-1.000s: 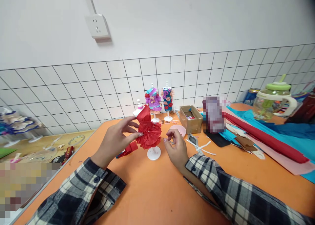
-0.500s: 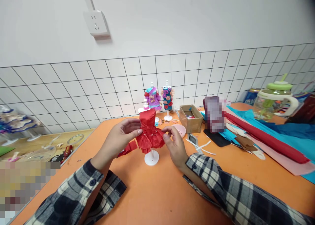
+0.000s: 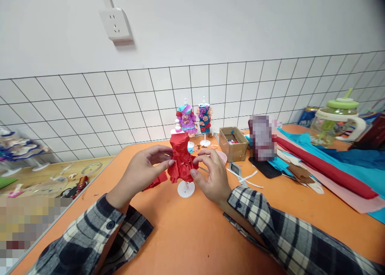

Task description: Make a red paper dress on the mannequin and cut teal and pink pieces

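Note:
A small white mannequin (image 3: 178, 128) on a round white base (image 3: 186, 189) wears a red strapless dress (image 3: 179, 143) with a ruffled skirt. My left hand (image 3: 147, 166) grips the dress at its left side, thumb on the front near the waist, the other fingers partly hidden behind. At the skirt's right edge, my right hand (image 3: 213, 174) has thumb and forefinger curled round the ruffle. Between its fingers and palm shows a thin grey stick-like thing (image 3: 204, 170); whether the hand holds it I cannot tell. A folded red piece (image 3: 158, 181) lies beneath my left hand.
Two dressed mannequins, one purple (image 3: 187, 120) and one dark blue (image 3: 205, 120), stand behind. To the right are a cardboard box (image 3: 238, 152), a pink dish (image 3: 223, 156), white strips (image 3: 249, 179), a phone-like upright object (image 3: 262, 138), coloured sheets (image 3: 327, 166) and a lidded jug (image 3: 327, 124).
The mannequin has turned more upright and its front faces me. My right hand came leftward from beside the skirt onto its right edge. My left hand stays at the waist.

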The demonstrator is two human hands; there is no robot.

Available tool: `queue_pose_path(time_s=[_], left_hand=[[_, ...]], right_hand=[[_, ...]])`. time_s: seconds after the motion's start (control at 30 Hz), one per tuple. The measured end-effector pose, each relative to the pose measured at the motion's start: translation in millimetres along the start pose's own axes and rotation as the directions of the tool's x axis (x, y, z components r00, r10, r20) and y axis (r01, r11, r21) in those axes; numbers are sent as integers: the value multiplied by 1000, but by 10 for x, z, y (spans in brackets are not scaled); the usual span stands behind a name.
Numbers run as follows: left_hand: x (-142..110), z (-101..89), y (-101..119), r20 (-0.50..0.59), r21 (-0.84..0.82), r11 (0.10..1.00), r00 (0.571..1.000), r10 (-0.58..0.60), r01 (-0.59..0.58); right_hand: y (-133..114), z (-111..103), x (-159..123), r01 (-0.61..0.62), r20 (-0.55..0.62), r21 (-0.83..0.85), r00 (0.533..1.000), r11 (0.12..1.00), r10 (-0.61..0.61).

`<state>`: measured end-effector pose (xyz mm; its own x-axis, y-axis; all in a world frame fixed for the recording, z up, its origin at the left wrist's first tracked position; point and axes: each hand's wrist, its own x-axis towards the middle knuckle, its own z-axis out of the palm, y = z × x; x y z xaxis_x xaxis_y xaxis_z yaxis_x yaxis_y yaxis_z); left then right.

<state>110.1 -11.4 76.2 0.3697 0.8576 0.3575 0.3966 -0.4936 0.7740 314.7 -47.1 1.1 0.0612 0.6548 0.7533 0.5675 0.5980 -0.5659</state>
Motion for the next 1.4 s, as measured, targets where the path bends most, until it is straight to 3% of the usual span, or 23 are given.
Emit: queue_pose_path(time_s=[0.17, 0.27, 0.43, 0.6, 0.73, 0.77, 0.83, 0.87, 0.9, 0.93, 0.97, 1.0, 1.03, 1.1, 1.13, 1.23, 1.4], left_hand=[[-43, 28, 49, -2, 234, 969, 997, 75, -72], [-52, 83, 28, -22, 292, 953, 996, 92, -82], [-29, 134, -41, -6, 182, 981, 998, 68, -65], [-1, 95, 0, 3, 0, 999, 999, 41, -41], [-45, 154, -36, -207, -21, 998, 977, 54, -60], [-88, 194, -92, -289, -50, 996, 956, 54, -71], [-218, 289, -257, -495, -85, 991, 868, 49, -104], [-300, 338, -352, -543, -82, 990, 838, 51, -114], [-385, 383, -443, -522, -50, 994, 851, 57, -97], [-466, 422, -520, -392, 32, 995, 915, 98, -93], [-537, 455, -578, -183, 142, 981, 970, 160, -135], [-593, 482, -612, 65, 213, 949, 973, 223, -232], [-632, 505, -624, 277, 252, 909, 924, 262, -333], [-660, 541, -604, 488, 331, 830, 834, 257, -450], [-654, 553, -587, 514, 374, 803, 824, 237, -464], [-602, 556, -579, 488, 470, 764, 852, 191, -441], [-542, 492, -730, 361, 572, 740, 919, 159, -353]], right_hand=[[-32, 9, -10, -3, -26, -37, 1000, 999, 2], [-17, 32, -19, 23, -52, -42, 998, 999, -25], [16, 41, 5, 51, -88, -25, 995, 998, -53], [142, 59, -7, 5, -212, 166, 977, 986, 30], [379, 117, -60, -207, -231, 115, 946, 971, 229], [435, 128, -75, -251, -193, 63, 947, 966, 258], [511, 141, -109, -276, -76, -23, 959, 961, 274], [528, 143, -128, -262, -7, -50, 965, 964, 262], [530, 143, -148, -240, 65, -78, 967, 968, 245], [518, 141, -169, -210, 135, -103, 965, 972, 223], [497, 138, -188, -175, 197, -121, 961, 977, 197], [470, 134, -205, -140, 247, -128, 954, 982, 168], [441, 129, -220, -95, 296, -134, 946, 986, 131], [392, 120, -241, 34, 406, -167, 913, 985, 38], [376, 116, -247, 114, 466, -194, 885, 974, -10], [356, 112, -257, 317, 611, -285, 787, 904, -83], [311, 119, -260, 460, 741, -297, 664, 837, -102]])
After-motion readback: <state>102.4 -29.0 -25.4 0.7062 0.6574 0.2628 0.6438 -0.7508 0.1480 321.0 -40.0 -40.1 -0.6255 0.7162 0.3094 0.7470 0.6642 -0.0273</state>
